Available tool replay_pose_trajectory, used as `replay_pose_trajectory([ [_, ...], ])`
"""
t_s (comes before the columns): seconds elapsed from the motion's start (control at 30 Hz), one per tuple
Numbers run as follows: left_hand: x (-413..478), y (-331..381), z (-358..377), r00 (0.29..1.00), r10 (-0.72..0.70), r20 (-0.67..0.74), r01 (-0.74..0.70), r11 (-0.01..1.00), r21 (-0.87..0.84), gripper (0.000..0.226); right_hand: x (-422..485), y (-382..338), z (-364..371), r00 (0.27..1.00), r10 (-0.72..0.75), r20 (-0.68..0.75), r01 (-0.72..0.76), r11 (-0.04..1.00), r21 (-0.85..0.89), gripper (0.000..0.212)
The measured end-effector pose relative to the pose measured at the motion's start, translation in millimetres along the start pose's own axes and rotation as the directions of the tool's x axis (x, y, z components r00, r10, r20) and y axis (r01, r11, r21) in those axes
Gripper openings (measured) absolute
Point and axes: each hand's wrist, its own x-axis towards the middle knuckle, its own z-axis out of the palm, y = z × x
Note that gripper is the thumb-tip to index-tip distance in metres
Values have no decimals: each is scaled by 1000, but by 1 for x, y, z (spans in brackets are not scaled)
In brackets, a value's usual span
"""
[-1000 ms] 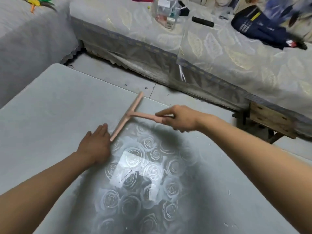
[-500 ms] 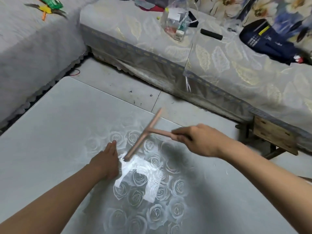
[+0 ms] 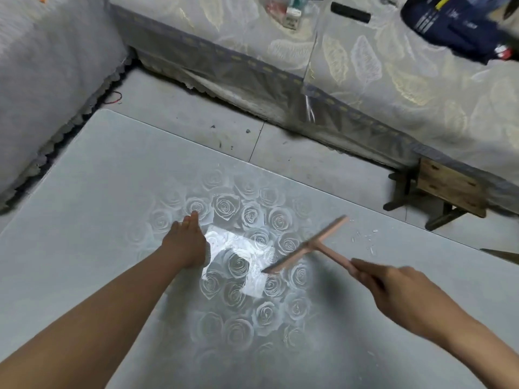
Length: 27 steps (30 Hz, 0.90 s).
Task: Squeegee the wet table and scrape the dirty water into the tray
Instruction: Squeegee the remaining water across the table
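A grey table (image 3: pixel 84 206) printed with pale roses fills the room's foreground, its middle shining under a bright patch of glare (image 3: pixel 233 248). Behind it runs a leaf-patterned cover (image 3: pixel 393 80), with a plain grey cover (image 3: pixel 42 66) to the left and tiled floor (image 3: pixel 196 116) between. A dark blue bag (image 3: pixel 455 23) lies on the leaf cover; a wooden stool (image 3: pixel 449 189) stands below it. The left hand (image 3: pixel 186 245) lies flat on the table, fingers straight, holding nothing. The right hand (image 3: pixel 404 296) grips the handle of a pink squeegee (image 3: pixel 309 245), whose blade's near end meets the tabletop beside the glare; blur hides whether the far end does. Droplets (image 3: pixel 365 237) dot the surface nearby.
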Motion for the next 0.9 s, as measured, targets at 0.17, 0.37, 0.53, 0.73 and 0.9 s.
replay_pose_trajectory([
  [0.17,7,-2,6,1000,7,-8,-7,1000,11,58,64,-13,-13,996,63,-63,-62,998,16,30],
  [0.37,14,4,4,999,-21,-42,26,993,117,49,-21,2,49,981,192,-35,-185,972,144,41],
  [0.53,-2,8,8,995,-52,-89,61,993,104,54,-70,5,44,980,195,47,-199,973,116,40],
  [0.73,-18,41,18,936,68,-345,-63,998,26,59,8,51,-6,937,333,-100,-304,925,229,26],
  [0.9,-34,104,46,892,252,-374,-231,968,102,61,-6,57,48,921,386,-58,-350,881,317,26],
])
